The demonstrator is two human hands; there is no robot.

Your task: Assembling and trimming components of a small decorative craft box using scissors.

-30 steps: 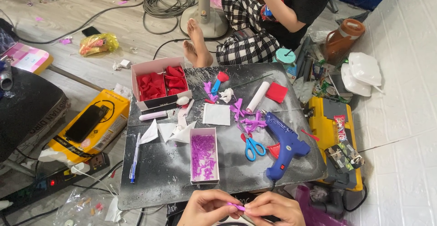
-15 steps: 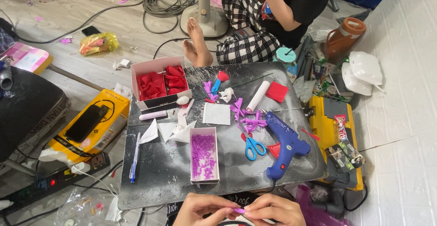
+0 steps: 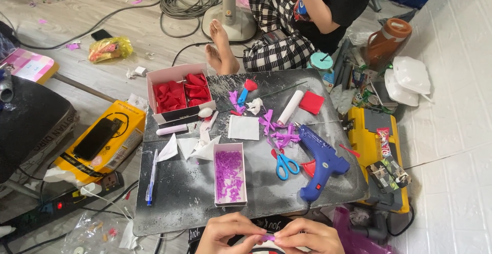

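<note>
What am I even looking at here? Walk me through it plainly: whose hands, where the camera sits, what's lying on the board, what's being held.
There is no machine: a person works with bare hands, and the one camera sits on that person's head, looking down. At the bottom edge the left hand and right hand meet, pinching a small purple piece between their fingertips.

In front lies a dark board on the floor. On it are a white box of purple bits, blue scissors, a blue glue gun, a box of red pieces, a blue pen, white paper scraps and purple ribbon shapes. A yellow case lies to the right.

Beyond the board sits another person in checked trousers, barefoot.
</note>
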